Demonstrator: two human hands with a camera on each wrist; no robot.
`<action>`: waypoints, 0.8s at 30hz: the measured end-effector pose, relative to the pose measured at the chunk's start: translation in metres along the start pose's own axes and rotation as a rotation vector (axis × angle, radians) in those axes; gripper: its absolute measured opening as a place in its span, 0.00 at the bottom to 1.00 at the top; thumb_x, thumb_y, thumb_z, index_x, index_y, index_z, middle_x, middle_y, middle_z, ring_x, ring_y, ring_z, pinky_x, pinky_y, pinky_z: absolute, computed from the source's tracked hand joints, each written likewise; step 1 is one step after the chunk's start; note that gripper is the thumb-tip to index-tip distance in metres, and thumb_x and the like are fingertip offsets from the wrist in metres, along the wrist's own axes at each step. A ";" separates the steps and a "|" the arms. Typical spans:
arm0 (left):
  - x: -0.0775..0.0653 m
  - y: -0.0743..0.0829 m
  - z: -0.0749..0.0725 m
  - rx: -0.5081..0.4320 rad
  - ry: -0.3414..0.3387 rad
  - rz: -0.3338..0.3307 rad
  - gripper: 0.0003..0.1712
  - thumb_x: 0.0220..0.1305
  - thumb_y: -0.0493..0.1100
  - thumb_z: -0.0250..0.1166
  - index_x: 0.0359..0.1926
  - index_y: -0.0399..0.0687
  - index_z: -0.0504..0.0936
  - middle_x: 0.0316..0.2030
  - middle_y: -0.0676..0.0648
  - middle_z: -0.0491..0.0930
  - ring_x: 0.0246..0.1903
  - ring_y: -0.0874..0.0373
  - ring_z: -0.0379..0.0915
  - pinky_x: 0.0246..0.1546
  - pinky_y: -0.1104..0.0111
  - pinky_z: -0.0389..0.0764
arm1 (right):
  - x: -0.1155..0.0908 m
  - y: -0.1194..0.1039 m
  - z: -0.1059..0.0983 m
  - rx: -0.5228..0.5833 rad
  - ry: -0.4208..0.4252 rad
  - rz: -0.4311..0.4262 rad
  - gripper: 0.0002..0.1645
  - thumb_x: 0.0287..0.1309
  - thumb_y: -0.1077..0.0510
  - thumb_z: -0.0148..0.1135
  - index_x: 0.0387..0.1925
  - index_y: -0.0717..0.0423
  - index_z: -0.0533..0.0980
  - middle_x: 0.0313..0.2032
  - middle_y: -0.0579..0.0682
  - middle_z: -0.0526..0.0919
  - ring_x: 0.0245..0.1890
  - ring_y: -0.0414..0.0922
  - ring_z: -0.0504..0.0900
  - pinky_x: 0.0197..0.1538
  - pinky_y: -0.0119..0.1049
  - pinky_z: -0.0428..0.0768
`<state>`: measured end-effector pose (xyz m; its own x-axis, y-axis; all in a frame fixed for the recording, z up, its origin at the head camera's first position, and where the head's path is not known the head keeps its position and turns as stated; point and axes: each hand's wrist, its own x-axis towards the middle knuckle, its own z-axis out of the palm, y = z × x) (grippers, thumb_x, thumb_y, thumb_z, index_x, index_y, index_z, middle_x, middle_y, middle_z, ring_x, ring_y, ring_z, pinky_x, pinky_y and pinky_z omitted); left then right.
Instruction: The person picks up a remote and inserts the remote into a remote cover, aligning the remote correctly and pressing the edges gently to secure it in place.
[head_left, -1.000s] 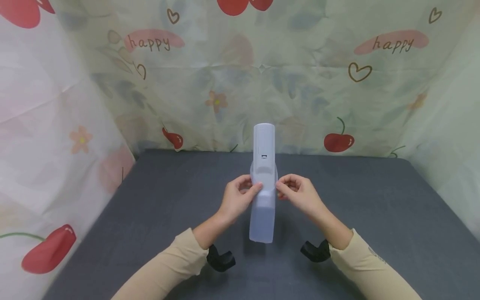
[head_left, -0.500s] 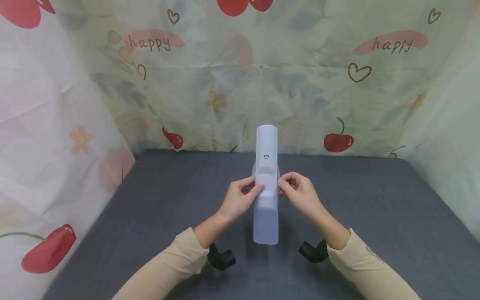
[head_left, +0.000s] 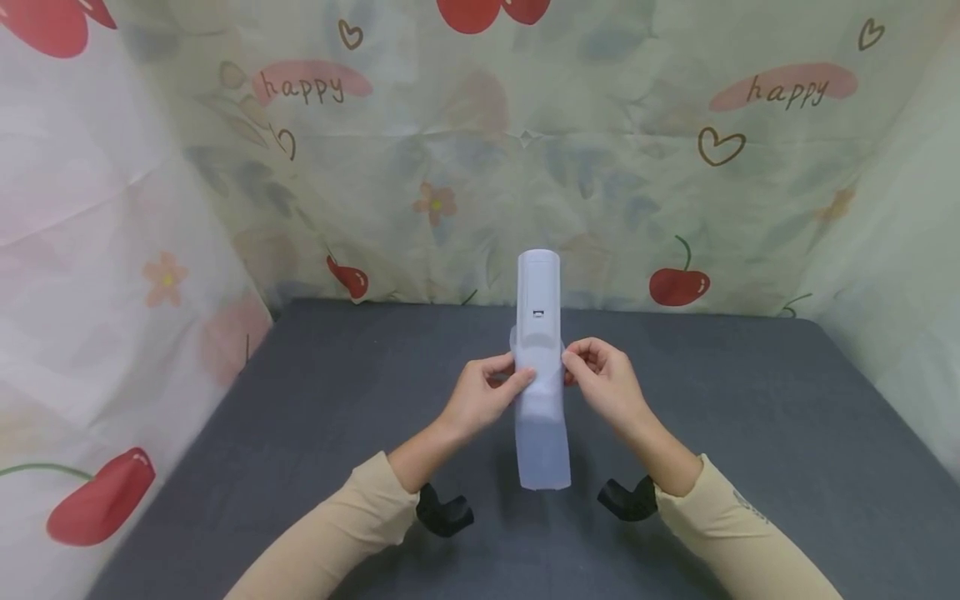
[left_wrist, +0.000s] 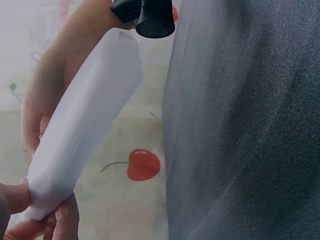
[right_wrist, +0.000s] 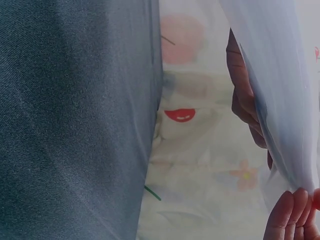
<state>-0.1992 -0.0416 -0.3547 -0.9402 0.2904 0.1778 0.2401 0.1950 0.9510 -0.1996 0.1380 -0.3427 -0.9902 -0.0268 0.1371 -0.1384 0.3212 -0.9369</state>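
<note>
White device (head_left: 543, 354), one: held above the dark table (head_left: 360, 400), between both hands, long axis close to upright in the head view. Left hand (head_left: 480, 392): gripping it, thumb on near face. Right hand (head_left: 609, 379): fingers narrow, pinching the right edge. Change over the last second: white device shifted slightly rightward, lower end most; right fingertips a little higher. Judged: an adjustment of angle within the grip, neither hand letting go.

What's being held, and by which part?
A long white object: the left hand grips its middle, the right hand pinches at its right side.
</note>
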 end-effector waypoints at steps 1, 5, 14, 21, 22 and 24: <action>0.000 0.000 0.000 0.000 -0.001 -0.004 0.21 0.63 0.42 0.61 0.56 0.39 0.76 0.45 0.36 0.82 0.31 0.55 0.81 0.32 0.71 0.80 | 0.000 0.000 0.000 -0.002 0.001 0.000 0.11 0.65 0.61 0.51 0.39 0.68 0.72 0.27 0.49 0.76 0.27 0.37 0.76 0.37 0.27 0.79; -0.001 0.001 0.000 -0.002 0.000 -0.006 0.22 0.64 0.42 0.61 0.57 0.39 0.76 0.46 0.36 0.82 0.33 0.54 0.81 0.33 0.70 0.81 | 0.001 0.001 0.000 -0.006 -0.019 -0.001 0.12 0.65 0.60 0.51 0.40 0.68 0.72 0.30 0.52 0.77 0.28 0.35 0.77 0.40 0.30 0.81; -0.003 -0.006 0.001 -0.013 0.043 -0.025 0.22 0.62 0.42 0.62 0.57 0.40 0.76 0.45 0.36 0.82 0.34 0.50 0.82 0.35 0.59 0.82 | 0.003 0.004 -0.005 0.019 -0.144 -0.041 0.17 0.65 0.60 0.53 0.51 0.66 0.65 0.44 0.63 0.74 0.35 0.39 0.81 0.41 0.33 0.82; -0.002 -0.009 0.004 0.003 -0.001 0.000 0.22 0.62 0.41 0.63 0.57 0.40 0.76 0.46 0.36 0.82 0.34 0.49 0.82 0.34 0.63 0.83 | 0.006 0.005 -0.009 0.027 -0.153 -0.003 0.25 0.62 0.53 0.58 0.56 0.63 0.67 0.44 0.63 0.77 0.35 0.39 0.82 0.44 0.42 0.83; -0.002 -0.009 0.004 0.005 -0.006 0.003 0.22 0.62 0.41 0.62 0.57 0.40 0.76 0.46 0.36 0.82 0.34 0.49 0.82 0.34 0.63 0.83 | 0.006 0.004 -0.009 0.023 -0.155 0.001 0.26 0.61 0.53 0.59 0.56 0.63 0.67 0.44 0.63 0.77 0.35 0.39 0.82 0.44 0.44 0.83; -0.001 -0.009 0.004 0.000 -0.013 -0.001 0.22 0.62 0.41 0.63 0.57 0.41 0.76 0.47 0.36 0.82 0.34 0.50 0.82 0.35 0.62 0.83 | 0.007 0.005 -0.010 0.018 -0.159 0.010 0.27 0.60 0.53 0.60 0.56 0.63 0.67 0.44 0.63 0.77 0.36 0.40 0.82 0.45 0.46 0.82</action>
<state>-0.1992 -0.0400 -0.3645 -0.9374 0.3020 0.1736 0.2390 0.1950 0.9512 -0.2071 0.1487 -0.3429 -0.9818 -0.1737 0.0766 -0.1276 0.3051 -0.9437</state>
